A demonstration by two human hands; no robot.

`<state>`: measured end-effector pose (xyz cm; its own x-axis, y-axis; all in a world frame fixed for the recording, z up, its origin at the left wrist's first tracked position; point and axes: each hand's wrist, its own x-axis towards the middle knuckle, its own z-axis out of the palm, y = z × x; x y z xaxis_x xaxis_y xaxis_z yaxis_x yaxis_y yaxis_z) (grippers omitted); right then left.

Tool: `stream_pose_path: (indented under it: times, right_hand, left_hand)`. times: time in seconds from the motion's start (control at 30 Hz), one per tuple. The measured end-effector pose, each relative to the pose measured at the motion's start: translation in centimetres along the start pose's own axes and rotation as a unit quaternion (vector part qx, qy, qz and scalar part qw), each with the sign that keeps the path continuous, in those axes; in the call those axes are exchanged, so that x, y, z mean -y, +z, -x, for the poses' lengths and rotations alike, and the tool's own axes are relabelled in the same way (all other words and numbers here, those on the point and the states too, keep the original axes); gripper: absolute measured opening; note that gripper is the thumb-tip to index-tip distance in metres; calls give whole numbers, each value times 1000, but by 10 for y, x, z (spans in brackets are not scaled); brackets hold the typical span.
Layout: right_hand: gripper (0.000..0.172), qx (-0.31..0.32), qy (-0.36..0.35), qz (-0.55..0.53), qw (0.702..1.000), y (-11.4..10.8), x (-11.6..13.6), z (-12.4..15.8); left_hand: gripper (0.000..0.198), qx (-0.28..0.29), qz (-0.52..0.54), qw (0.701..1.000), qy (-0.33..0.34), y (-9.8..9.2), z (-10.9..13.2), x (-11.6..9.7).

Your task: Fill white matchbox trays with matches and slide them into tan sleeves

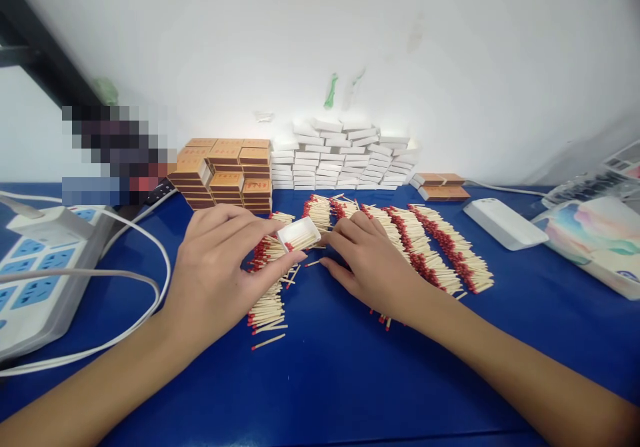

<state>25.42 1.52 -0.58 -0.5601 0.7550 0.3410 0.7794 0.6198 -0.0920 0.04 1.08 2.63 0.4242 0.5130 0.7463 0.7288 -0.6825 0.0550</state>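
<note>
My left hand (223, 254) grips a small white matchbox tray (302, 227) between thumb and fingers, tilted toward me. Several matches (303, 241) lie inside the tray. Close by on the right, my right hand (363, 254) has its fingers curled together near the tray's end. A single match (314, 264) shows at its thumb tip; the fingers partly hide the grip. Under and in front of my left hand runs a row of red-headed matches (267, 307). More rows of matches (450, 247) spread out beyond and to the right of my right hand.
Orange matchboxes (225, 174) are stacked at the back left, beside piled white trays (345, 157) against the wall. Two or so orange boxes (443, 186) sit farther right. A white power bank-like block (505, 224) lies at right. A power strip (45, 267) and white cables (150, 247) occupy the left.
</note>
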Motion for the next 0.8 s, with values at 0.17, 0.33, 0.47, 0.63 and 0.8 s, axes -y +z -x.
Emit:
stream_pose_path:
  times: [0.17, 0.33, 0.47, 0.63, 0.8]
  right_hand:
    - [11, -6, -5, -15, 1000, 1, -1, 0]
    - [16, 3, -13, -13, 1000, 2, 1, 0]
    - [14, 1, -17, -19, 1000, 2, 2, 0]
    - [17, 16, -16, -18, 1000, 0, 2, 0]
    - [16, 36, -23, -15, 999, -4, -1, 2]
  left_hand:
    - [24, 7, -3, 1000, -1, 0, 0, 1]
    - [28, 5, -3, 1000, 9, 0, 0, 0]
    - [27, 4, -5, 1000, 15, 0, 0, 0]
    - [28, 5, -2, 1000, 13, 0, 0, 0]
    - [28, 6, -4, 1000, 16, -1, -1, -1]
